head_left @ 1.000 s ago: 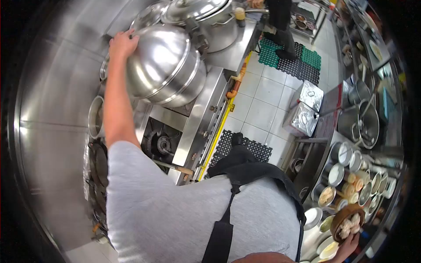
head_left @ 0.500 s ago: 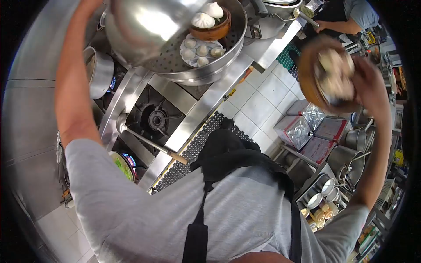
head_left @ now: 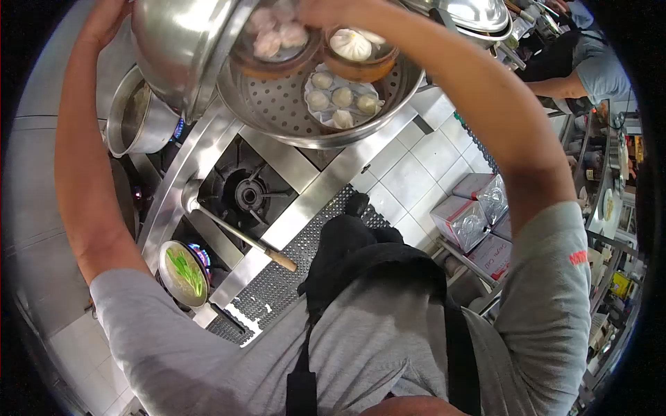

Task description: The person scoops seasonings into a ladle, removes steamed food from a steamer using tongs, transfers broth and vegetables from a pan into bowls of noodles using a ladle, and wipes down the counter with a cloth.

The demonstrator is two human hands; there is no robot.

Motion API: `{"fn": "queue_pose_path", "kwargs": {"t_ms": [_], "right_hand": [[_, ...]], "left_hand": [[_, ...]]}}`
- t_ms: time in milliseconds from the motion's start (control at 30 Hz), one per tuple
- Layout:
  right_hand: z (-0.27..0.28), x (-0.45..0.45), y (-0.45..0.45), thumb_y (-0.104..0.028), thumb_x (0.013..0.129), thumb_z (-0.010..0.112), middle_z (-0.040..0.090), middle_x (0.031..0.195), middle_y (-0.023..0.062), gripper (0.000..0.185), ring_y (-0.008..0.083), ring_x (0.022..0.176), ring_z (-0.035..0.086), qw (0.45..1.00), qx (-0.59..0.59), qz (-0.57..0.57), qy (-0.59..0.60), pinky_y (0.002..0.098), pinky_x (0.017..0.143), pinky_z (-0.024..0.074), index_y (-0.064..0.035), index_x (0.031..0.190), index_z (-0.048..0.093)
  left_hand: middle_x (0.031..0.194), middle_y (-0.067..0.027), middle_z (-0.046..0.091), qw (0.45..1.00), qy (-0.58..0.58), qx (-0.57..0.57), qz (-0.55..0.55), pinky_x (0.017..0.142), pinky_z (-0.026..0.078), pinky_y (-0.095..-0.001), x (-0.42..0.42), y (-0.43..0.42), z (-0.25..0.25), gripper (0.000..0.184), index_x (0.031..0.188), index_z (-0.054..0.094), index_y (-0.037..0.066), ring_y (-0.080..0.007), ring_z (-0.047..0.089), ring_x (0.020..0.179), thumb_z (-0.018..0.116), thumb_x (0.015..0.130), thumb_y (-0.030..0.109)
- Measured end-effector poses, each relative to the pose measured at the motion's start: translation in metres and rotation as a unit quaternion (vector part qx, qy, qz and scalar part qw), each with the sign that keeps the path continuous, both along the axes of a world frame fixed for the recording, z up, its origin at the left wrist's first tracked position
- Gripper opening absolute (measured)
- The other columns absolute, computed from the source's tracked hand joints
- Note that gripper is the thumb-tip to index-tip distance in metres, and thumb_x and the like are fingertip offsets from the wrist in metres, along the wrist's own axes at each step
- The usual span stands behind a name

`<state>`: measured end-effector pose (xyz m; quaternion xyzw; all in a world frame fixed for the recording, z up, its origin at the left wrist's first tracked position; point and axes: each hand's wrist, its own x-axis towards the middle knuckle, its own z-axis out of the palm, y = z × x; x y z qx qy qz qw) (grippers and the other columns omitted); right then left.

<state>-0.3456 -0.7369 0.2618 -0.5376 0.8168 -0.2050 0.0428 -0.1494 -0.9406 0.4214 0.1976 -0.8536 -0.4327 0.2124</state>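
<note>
At the upper left my left hand holds up a large domed metal lid, tilted on its side; its fingers are partly cut off by the frame edge. My right hand, closed and blurred, grips the rim of a bamboo steamer basket of pale pinkish dumplings. That basket is inside or just over the perforated steamer pan. Beside it sits another bamboo basket with white pleated buns. Several small round dumplings lie on white paper in front.
A ladle lies across the unlit burner. A pot and a pan of greens stand over blue flames. Boxed tins are on the right. Another person stands at the upper right.
My right hand has brought the bamboo basket of dumplings from the far right over to the steamer pan. The lid has shifted left and tilted further upright.
</note>
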Motion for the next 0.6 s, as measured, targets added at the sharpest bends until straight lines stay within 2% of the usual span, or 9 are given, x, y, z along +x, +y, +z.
{"fn": "queue_pose_path", "kwargs": {"t_ms": [100,167,200,300,400,467,533,567,600], "right_hand": [[-0.029,0.021,-0.025,-0.033,0.088,0.067,0.073,0.096,0.0273,0.035,0.0447,0.087,0.071,0.999,-0.001,-0.022,-0.024,0.0486,0.084,0.0578,-0.0025,0.103,0.075],[-0.044,0.028,-0.032,-0.037,0.092,0.061,0.076,0.105,0.0174,0.039,0.0337,0.100,0.072,0.996,0.073,0.032,-0.029,0.0383,0.088,0.0560,-0.0038,0.106,0.077],[-0.046,0.030,-0.037,-0.044,0.090,0.063,0.077,0.105,0.0154,0.043,0.0321,0.101,0.073,0.992,0.117,0.044,-0.016,0.0409,0.087,0.0572,-0.0062,0.102,0.080],[-0.074,0.038,-0.046,-0.044,0.088,0.060,0.077,0.101,0.0177,0.044,0.0368,0.098,0.073,0.995,0.058,0.070,-0.033,0.0458,0.086,0.0578,-0.0062,0.104,0.076],[-0.084,0.050,-0.055,-0.043,0.090,0.060,0.077,0.100,0.0159,0.041,0.0362,0.097,0.073,0.991,0.114,0.061,-0.031,0.0470,0.085,0.0581,-0.0083,0.101,0.077],[-0.076,0.057,-0.040,-0.043,0.091,0.059,0.077,0.100,0.0152,0.040,0.0356,0.097,0.074,0.986,0.140,0.074,-0.041,0.0462,0.084,0.0584,-0.0091,0.099,0.078],[-0.051,0.075,-0.004,-0.039,0.093,0.059,0.076,0.095,0.0146,0.036,0.0345,0.095,0.074,0.981,0.093,0.155,-0.072,0.0457,0.080,0.0591,-0.0068,0.094,0.077],[-0.052,0.085,0.010,-0.028,0.090,0.063,0.076,0.094,0.0119,0.026,0.0317,0.094,0.074,0.982,0.067,0.179,0.010,0.0423,0.076,0.0600,-0.0073,0.094,0.077],[-0.051,0.095,0.026,-0.017,0.087,0.067,0.076,0.093,0.0091,0.016,0.0290,0.092,0.074,0.974,0.041,0.204,0.093,0.0390,0.071,0.0610,-0.0077,0.093,0.078]], "left_hand": [[0.129,-0.0192,0.066,1.000,0.012,-0.006,-0.010,0.093,0.053,-0.0411,-0.001,-0.015,-0.002,0.047,0.140,0.060,-0.007,-0.0321,0.064,0.115,0.056,0.098,0.012],[0.128,-0.0191,0.067,1.000,0.007,0.004,-0.012,0.092,0.054,-0.0403,-0.002,-0.017,-0.002,0.046,0.140,0.060,-0.007,-0.0311,0.065,0.113,0.056,0.098,0.013],[0.128,-0.0191,0.067,1.000,0.008,0.007,-0.014,0.092,0.054,-0.0403,-0.003,-0.016,-0.001,0.046,0.140,0.060,-0.007,-0.0311,0.065,0.113,0.056,0.098,0.013],[0.128,-0.0194,0.067,1.000,0.000,0.006,-0.020,0.091,0.053,-0.0401,-0.001,-0.013,0.000,0.046,0.140,0.060,-0.007,-0.0308,0.065,0.113,0.055,0.099,0.014],[0.128,-0.0202,0.066,1.000,0.003,0.005,-0.011,0.092,0.054,-0.0403,-0.005,-0.035,-0.009,0.046,0.141,0.059,-0.007,-0.0311,0.064,0.113,0.052,0.101,0.013],[0.143,-0.0195,0.063,0.997,0.043,-0.028,0.053,0.109,0.047,-0.0391,-0.007,-0.094,-0.029,0.064,0.149,0.057,0.012,-0.0321,0.063,0.128,0.062,0.097,0.049],[0.146,-0.0199,0.061,0.998,0.036,-0.054,0.004,0.108,0.048,-0.0401,-0.013,-0.098,-0.029,0.064,0.149,0.057,0.013,-0.0315,0.062,0.129,0.062,0.098,0.050],[0.148,-0.0203,0.058,0.996,0.026,-0.081,-0.041,0.107,0.049,-0.0411,-0.014,-0.098,-0.029,0.063,0.148,0.058,0.014,-0.0308,0.061,0.129,0.063,0.098,0.052],[0.148,-0.0203,0.058,0.996,0.026,-0.077,-0.042,0.107,0.049,-0.0411,-0.017,-0.072,-0.023,0.063,0.148,0.058,0.014,-0.0308,0.061,0.129,0.063,0.098,0.052]]}}
